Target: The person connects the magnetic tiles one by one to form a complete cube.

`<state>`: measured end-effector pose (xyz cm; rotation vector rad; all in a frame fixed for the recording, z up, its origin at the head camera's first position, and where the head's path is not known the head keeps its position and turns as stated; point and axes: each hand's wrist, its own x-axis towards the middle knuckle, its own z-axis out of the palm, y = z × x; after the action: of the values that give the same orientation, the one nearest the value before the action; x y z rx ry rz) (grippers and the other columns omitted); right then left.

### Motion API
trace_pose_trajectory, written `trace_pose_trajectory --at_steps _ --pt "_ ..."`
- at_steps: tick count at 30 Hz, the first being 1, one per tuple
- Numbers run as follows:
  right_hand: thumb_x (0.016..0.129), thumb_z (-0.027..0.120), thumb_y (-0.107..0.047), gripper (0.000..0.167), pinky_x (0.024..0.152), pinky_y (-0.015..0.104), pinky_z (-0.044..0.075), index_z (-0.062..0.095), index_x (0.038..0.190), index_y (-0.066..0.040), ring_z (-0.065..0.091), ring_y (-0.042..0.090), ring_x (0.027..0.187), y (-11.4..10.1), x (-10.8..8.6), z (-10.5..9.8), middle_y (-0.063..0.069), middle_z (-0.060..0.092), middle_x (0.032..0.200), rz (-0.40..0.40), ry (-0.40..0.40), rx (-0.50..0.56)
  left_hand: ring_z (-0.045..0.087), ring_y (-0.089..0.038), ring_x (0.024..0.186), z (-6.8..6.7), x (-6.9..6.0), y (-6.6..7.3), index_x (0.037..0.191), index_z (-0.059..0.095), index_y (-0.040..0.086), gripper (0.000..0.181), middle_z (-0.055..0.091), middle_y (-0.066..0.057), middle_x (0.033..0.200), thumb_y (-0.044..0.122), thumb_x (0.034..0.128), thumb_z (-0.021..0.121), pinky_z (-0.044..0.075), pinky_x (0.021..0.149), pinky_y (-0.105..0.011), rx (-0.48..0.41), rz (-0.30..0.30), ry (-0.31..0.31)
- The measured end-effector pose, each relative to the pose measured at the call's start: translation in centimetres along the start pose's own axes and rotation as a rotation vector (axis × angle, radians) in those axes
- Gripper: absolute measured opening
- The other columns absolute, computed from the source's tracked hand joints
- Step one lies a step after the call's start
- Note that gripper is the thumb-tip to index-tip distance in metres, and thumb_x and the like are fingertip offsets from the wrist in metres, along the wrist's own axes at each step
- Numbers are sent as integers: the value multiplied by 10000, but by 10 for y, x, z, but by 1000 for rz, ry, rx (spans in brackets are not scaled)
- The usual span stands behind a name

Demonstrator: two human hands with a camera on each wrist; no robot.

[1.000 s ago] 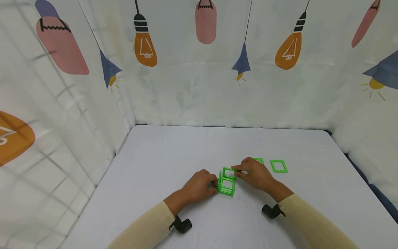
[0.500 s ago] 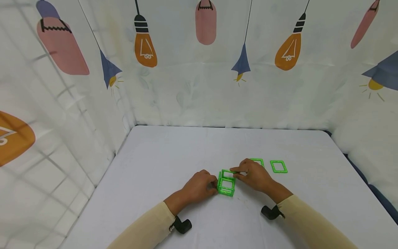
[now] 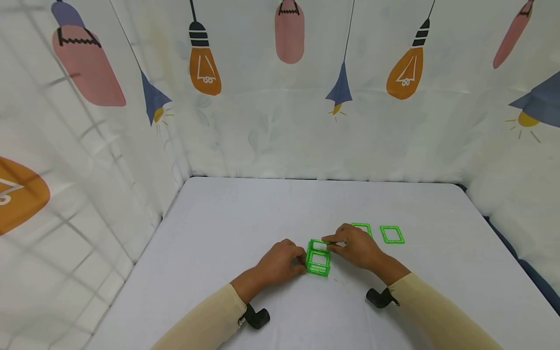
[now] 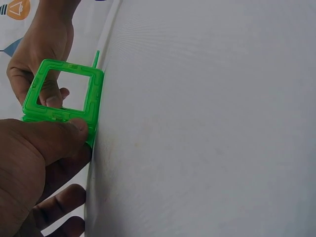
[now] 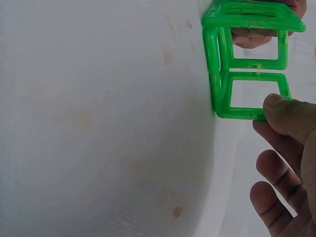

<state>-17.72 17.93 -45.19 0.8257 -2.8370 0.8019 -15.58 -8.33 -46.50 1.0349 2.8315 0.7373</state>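
Near the middle of the table, green square magnetic tiles with open centres form a small box-like structure. My left hand grips it from the left, thumb and index finger pinching a tile in the left wrist view. From the right, my right hand pinches another square magnetic tile between thumb and index finger. In the right wrist view, that tile lies along the structure's edge, its far side close to a neighbouring tile; whether they touch, I cannot tell. My right hand's other fingers are loosely bent.
A loose green tile lies on the white-covered table to the right. Another tile is partly hidden behind my right hand. Printed white curtains stand behind the table and at both sides.
My right hand has shifted slightly left, bringing its tile down and closer to the structure. More of the loose tile behind it shows. My left hand stays in place.
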Motion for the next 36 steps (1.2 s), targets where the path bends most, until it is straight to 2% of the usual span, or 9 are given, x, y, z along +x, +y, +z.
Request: trace_pose_trajectory --at_steps 12,18,22,27,31,36 --pt "847 861 -207 295 616 220 476 812 1131 -268 519 39 758 -3 -1 1 -170 571 857 -6 -6 -15 572 -96 960 1 0 -1 901 718 227 118 651 161 889 217 883 834 491 826 -299 -1 -7 -3" --pt "861 852 -214 435 744 284 541 740 1280 -182 627 102 954 -4 -2 -1 -167 680 967 14 -16 -23 567 -93 949 0 0 -1 903 717 229 122 643 163 882 215 880 837 491 819 -297 -1 -7 -6" --pt "878 837 -256 567 795 347 540 639 1403 -176 631 151 1012 -4 -4 -2 -186 702 1017 86 -53 -25 568 -92 944 0 0 -1 907 720 225 122 643 158 881 212 878 838 493 813 -293 -1 -3 -3" --pt "890 823 -280 668 885 413 520 539 1484 -170 630 161 1074 -3 -7 -4 -234 677 978 164 -124 23 563 -84 938 0 0 -1 912 724 225 117 641 159 885 218 881 836 489 815 -287 0 -7 -6" --pt "873 832 -271 751 970 450 487 475 1526 -172 606 169 1162 -3 -15 -4 -250 666 997 169 -186 82 560 -83 927 0 0 0 906 723 220 122 644 147 883 212 876 841 488 810 -289 -3 -9 -7" --pt "820 877 -268 845 1051 469 438 450 1542 -167 565 188 1243 -5 -21 0 -237 674 1051 154 -219 87 573 -98 959 0 0 0 924 730 204 123 660 147 908 205 874 841 494 860 -313 1 1 -9"
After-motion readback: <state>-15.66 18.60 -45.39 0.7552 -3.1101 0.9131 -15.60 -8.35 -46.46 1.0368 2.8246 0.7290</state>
